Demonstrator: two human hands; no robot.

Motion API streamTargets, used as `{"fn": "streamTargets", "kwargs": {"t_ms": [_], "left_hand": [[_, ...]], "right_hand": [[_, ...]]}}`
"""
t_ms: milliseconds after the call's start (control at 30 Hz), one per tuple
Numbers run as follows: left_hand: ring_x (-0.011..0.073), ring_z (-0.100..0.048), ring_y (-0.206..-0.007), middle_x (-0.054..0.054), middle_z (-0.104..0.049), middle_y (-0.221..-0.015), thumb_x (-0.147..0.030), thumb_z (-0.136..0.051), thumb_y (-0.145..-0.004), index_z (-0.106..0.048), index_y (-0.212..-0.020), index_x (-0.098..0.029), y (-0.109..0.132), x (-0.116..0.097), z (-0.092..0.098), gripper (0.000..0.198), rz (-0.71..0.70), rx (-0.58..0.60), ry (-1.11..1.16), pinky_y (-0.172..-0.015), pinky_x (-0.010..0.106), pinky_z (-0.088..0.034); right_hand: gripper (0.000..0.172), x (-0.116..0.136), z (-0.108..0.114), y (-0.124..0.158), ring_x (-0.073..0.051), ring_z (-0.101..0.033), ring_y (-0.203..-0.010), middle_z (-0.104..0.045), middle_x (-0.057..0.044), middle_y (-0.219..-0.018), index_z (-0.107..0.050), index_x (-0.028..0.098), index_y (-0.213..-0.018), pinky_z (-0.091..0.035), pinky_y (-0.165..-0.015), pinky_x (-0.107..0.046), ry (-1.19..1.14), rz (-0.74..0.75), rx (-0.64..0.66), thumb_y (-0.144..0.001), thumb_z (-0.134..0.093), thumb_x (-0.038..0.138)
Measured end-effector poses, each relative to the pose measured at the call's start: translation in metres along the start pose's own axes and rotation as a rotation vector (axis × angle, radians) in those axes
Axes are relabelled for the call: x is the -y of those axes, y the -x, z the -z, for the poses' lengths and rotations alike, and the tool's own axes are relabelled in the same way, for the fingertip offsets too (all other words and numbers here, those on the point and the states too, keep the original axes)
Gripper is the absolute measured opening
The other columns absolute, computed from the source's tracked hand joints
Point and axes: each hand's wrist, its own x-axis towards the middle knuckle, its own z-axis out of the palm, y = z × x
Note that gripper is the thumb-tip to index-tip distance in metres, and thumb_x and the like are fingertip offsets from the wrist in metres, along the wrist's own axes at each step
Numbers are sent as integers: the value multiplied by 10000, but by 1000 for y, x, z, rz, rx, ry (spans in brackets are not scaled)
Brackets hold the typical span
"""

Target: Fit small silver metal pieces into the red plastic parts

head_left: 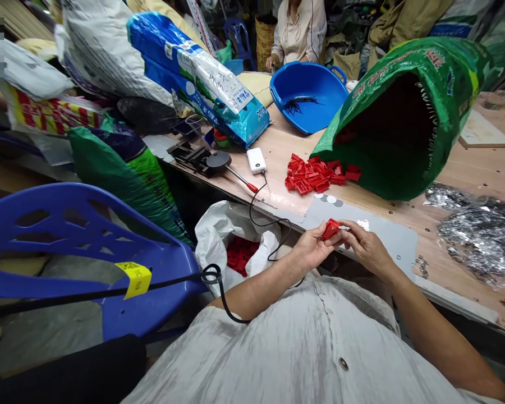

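Observation:
My left hand grips a small red plastic part between thumb and fingers, over the table's front edge. Close beside it, my right hand has its thumb and fingertips pinched together at the part's right side; whatever they hold is too small to make out. Beyond my hands lies a heap of red plastic parts, at the mouth of a green woven sack. Below my left forearm, a white sack holds more red parts.
A grey sheet lies along the table edge. Bags of shiny metal pieces are at right. A white power bank with a cable, a lever tool and a blue basin stand further back. A person sits opposite; a blue chair is at left.

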Motion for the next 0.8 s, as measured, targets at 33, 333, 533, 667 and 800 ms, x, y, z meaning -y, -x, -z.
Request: {"fn": "streamTargets", "kwargs": {"t_ms": [33,333,533,667,800], "left_hand": [[161,-705,-788,70,-723,-876,-252,-490,-960,-651,-900,-110,1,0,0,223,0,-2,1,-982,393,-488],[158,-706,-771,73,-727,-824,-234,-473,-966,-665,-864,-96,0,-1,4,257,-4,15,-17,-981,364,-481],[173,-706,-758,84,-723,-816,-208,-505,-950,-659,-850,-79,2,1,2,225,-7,38,-34,-961,393,-487],[169,-708,-781,80,-720,-824,-195,-543,-928,-660,-854,-83,4,4,0,177,-52,47,-33,-992,382,-479],[171,-712,-817,76,-724,-863,-182,-582,-900,-655,-861,-95,5,7,0,121,-72,71,-67,-1032,390,-463]], "right_hand": [[429,1,0,-1,-205,-642,-706,-685,-7,-744,-554,307,-1292,-444,-675,-305,9,-3,2,-976,-366,530],[411,6,0,-1,-197,-628,-675,-680,-7,-734,-575,302,-1236,-425,-622,-291,71,3,-15,-969,-373,540],[367,4,-1,1,-172,-620,-647,-669,10,-719,-578,293,-1201,-435,-628,-272,48,15,-34,-976,-384,507],[339,4,-6,3,-173,-641,-708,-711,-8,-861,-593,284,-1171,-441,-652,-273,89,39,-96,-974,-399,480],[324,3,-15,3,-175,-642,-757,-709,-23,-914,-624,251,-1057,-437,-690,-279,60,29,-240,-981,-385,457]]}}
